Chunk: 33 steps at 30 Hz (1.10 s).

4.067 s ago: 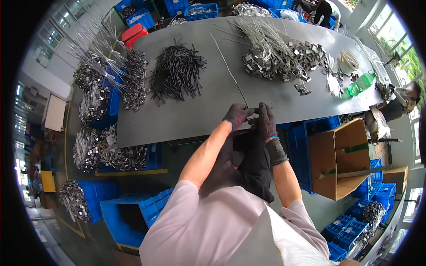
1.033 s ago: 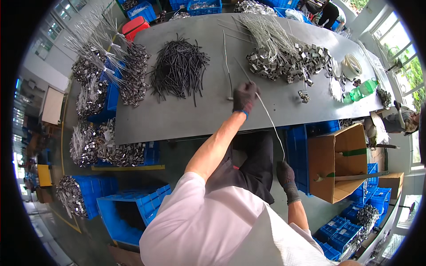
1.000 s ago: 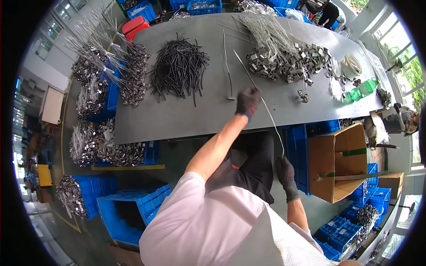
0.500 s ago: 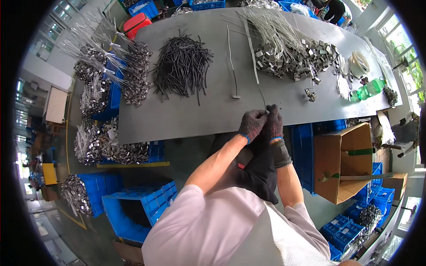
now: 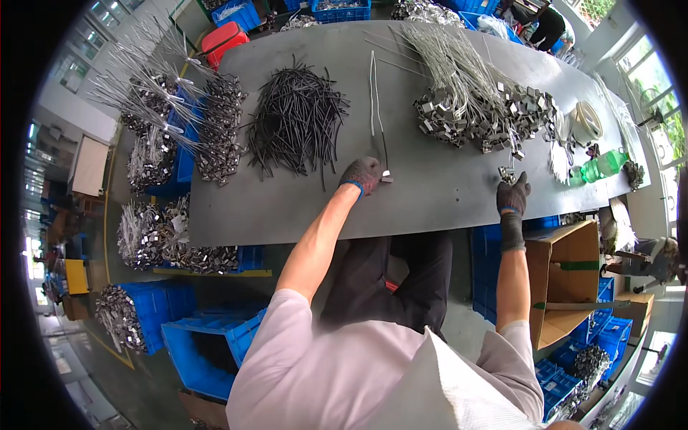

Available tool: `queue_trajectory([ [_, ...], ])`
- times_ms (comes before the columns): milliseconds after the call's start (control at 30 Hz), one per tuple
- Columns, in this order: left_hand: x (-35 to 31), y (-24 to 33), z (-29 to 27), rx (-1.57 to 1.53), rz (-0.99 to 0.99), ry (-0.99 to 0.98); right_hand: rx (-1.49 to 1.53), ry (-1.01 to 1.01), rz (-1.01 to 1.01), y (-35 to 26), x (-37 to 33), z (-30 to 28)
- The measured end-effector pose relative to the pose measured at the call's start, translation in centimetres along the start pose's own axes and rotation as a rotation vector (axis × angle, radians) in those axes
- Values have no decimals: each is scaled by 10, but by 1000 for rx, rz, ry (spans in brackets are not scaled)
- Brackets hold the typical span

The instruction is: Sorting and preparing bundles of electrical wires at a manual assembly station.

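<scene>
My left hand (image 5: 362,175), in a dark knit glove, is closed at the lower end of a thin wire lead, its fingers curled beside a small silver metal block (image 5: 387,178). Two pale wire leads (image 5: 373,89) lie side by side up the grey table from there; one has a dark sleeve near its lower end. My right hand (image 5: 513,195), gloved too, is at the table's front right with finger and thumb apart. It is just below a small cluster of metal pieces (image 5: 507,174); whether it touches them is unclear.
A heap of black sleeves (image 5: 297,118) lies left on the table (image 5: 423,208). To the right are bundled wires with metal blocks (image 5: 487,115), a tape roll (image 5: 586,120) and a green bottle (image 5: 603,166). An open cardboard box (image 5: 566,279) and blue crates (image 5: 208,344) stand below.
My hands, together at the table's front edge before, have moved apart. The left has brought a wire lead beside the one on the table; the right has gone to the metal pieces.
</scene>
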<state>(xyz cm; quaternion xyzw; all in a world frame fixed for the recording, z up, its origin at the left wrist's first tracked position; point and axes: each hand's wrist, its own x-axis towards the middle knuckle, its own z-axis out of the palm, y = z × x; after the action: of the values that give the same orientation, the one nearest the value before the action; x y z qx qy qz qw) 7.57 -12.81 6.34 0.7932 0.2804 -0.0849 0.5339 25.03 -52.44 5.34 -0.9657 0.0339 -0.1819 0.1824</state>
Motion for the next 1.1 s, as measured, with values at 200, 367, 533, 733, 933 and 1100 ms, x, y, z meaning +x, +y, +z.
queue_trajectory([
  [200,31,-48,-20,472,-96,600,126,-322,22,50,43,40],
  [367,33,-55,-35,593,-230,496,235,-340,85,59,30,25],
  [533,66,-99,-54,623,-168,476,-8,-303,29,28,17,-24],
  [733,56,-101,-30,88,-202,370,883,-740,512,53,-7,-27],
  [933,-2,-83,50,-1136,-192,-83,812,-535,200,20,-31,7],
  [1100,-57,41,169,-1128,-137,-373,432,-303,77,22,-61,4],
])
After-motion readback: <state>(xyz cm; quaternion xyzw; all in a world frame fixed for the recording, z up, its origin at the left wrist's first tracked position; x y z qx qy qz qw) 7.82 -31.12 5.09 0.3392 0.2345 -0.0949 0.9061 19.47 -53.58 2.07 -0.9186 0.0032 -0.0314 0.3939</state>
